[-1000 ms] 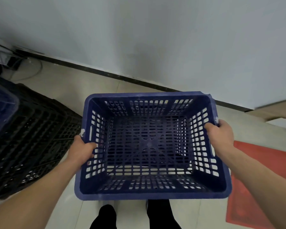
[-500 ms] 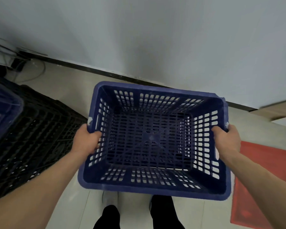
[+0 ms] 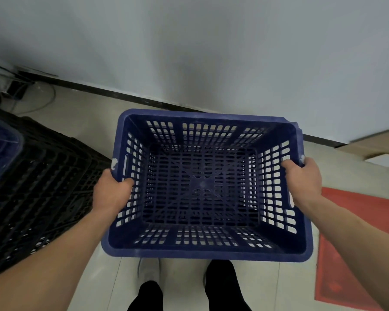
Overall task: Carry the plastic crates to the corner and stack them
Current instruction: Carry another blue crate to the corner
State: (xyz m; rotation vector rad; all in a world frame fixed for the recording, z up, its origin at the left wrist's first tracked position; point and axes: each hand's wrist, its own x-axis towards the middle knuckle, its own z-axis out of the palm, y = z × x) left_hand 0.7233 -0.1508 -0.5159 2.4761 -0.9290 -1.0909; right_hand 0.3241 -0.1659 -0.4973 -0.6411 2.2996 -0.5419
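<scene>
An empty blue plastic crate (image 3: 202, 251) with slotted walls hangs in front of me above the tiled floor, open side up. My left hand (image 3: 111, 190) grips its left rim, thumb hooked inside the wall. My right hand (image 3: 302, 178) grips the right rim the same way. The crate's far edge is close to the white wall's dark skirting. To the left stands a black plastic crate (image 3: 43, 189), and the corner of another blue crate (image 3: 0, 147) shows at the far left edge.
A red mat (image 3: 355, 239) lies on the floor to the right. Cables and a power strip (image 3: 18, 88) sit along the wall at the far left. A cardboard box (image 3: 377, 144) stands by the wall at the right. My feet are below the crate.
The crate has swung slightly left and forward toward the wall and levelled out, and both hands kept their grip.
</scene>
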